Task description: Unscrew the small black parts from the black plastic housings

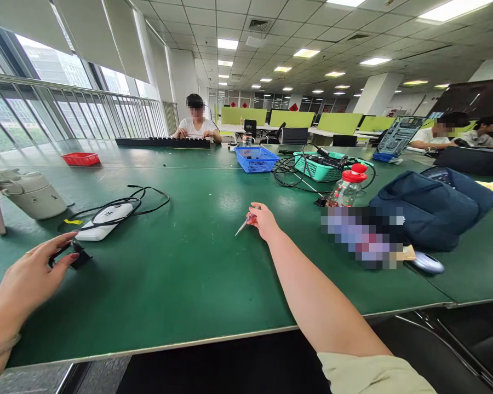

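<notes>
At the left, my left hand (pixel 35 271) has its thumb and fingers closed round a small black object (pixel 81 258) on the green table (pixel 181 284). Just behind it lies a white device (pixel 104 221) with a black cable (pixel 156 205) looped over it. Near the table's middle, my right hand (pixel 263 220) grips a thin pointed tool (pixel 242 225), its tip slanting down to the left. Whether that tip touches the table is hard to tell.
A pale pouch (pixel 36 197) and red tray (pixel 81 158) stand left. Farther back are a blue basket (pixel 257 161) and green basket (pixel 318 168) with cables. A red-capped bottle (pixel 345 189) and dark blue bag (pixel 427 210) are right. A person (pixel 195 123) sits opposite.
</notes>
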`<state>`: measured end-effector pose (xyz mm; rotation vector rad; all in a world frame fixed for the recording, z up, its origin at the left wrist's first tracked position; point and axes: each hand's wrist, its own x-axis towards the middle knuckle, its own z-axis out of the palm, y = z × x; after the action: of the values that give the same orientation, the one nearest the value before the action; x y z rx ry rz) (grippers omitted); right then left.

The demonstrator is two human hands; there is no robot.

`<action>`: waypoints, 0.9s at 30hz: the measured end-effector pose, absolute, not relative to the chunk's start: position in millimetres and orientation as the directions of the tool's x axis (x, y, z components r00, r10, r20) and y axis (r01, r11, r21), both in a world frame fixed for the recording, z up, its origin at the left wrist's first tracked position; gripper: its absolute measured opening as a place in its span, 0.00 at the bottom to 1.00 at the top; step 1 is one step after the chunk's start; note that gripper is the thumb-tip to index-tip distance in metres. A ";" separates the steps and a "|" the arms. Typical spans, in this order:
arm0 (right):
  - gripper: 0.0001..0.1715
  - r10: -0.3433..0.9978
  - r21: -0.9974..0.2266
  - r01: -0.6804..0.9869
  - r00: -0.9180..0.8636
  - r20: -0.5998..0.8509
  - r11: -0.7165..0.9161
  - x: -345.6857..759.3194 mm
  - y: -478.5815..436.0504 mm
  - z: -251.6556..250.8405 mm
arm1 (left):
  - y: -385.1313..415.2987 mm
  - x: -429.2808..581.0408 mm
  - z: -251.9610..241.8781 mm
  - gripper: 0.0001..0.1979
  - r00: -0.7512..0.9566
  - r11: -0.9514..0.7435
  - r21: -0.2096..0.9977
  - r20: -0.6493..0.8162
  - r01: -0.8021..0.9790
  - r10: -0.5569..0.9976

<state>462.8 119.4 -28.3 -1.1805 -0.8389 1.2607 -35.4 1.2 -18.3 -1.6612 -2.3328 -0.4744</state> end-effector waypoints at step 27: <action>0.10 0.982 -0.959 -0.270 0.145 -0.122 -0.080 463.6 120.6 -31.3 | -1.5 8.4 0.1 0.33 -0.217 0.248 -0.181 0.172 0.952 0.961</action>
<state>463.6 120.6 -31.3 -1.1545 -0.8459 1.2769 8.4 -1.5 0.1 -1.7864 -2.2731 0.0524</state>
